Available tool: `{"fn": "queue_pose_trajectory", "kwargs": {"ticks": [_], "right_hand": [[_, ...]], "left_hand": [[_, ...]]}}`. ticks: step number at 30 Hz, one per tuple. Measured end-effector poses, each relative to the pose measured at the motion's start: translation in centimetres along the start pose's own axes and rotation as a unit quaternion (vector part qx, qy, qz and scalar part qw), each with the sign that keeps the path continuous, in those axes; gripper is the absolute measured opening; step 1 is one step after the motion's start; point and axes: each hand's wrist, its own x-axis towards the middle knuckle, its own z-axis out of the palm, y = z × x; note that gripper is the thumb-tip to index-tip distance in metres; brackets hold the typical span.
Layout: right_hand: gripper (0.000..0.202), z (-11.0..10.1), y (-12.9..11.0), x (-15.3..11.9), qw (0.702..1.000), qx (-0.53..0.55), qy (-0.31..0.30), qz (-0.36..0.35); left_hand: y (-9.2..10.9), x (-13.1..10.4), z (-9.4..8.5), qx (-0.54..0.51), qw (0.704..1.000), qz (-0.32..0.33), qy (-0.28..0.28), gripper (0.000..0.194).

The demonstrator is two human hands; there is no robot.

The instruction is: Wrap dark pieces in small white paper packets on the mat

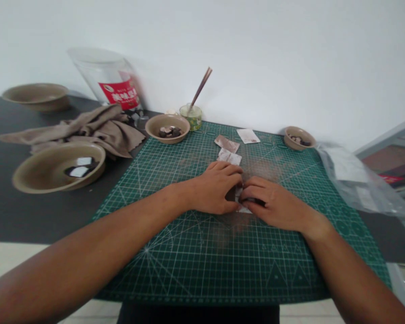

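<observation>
Both my hands meet over a small white sheet (245, 210) on the green cutting mat (189, 265). The fingers of my left hand (216, 186) curl round a dark brown flat piece (230, 194), pressed down by the sheet. My right hand (273, 202) pinches a small dark piece (256, 201) against the sheet, with its fingertips close to those of the left. Fingers hide most of both pieces, so their kind cannot be told. Just beyond my left hand lie a creased, brown-stained white square (229, 156) and a brown square (227, 144).
Another white square (248, 136) lies further back. Bowls with dark pieces stand at the left (27, 177), back (151, 132) and right (288, 141). Behind are a cup with sticks (195, 119), a grey-brown cloth (84, 130), a clear jar (118, 90) and a plastic bag (351, 175).
</observation>
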Motion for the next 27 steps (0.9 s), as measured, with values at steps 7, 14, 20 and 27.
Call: {"fn": "queue_pose_trajectory", "kwargs": {"ticks": [7,14,20,27], "right_hand": [[0.016,0.3,0.9,0.0,1.0,-0.014,0.008,0.015],[0.013,0.4,1.0,0.1,0.999,-0.028,0.018,0.026],[0.013,0.4,1.2,0.1,0.999,-0.027,0.033,0.028],[0.017,0.5,1.1,0.2,0.999,-0.03,0.017,0.011]], "left_hand": [[-0.4,0.0,0.2,0.01,0.999,-0.036,0.006,0.045],[-0.1,-0.1,0.4,0.044,0.997,-0.036,0.043,0.038],[0.1,-0.2,0.4,0.044,0.998,-0.023,0.033,0.036],[0.3,-0.3,0.3,0.042,0.999,-0.03,0.014,0.035]]}}
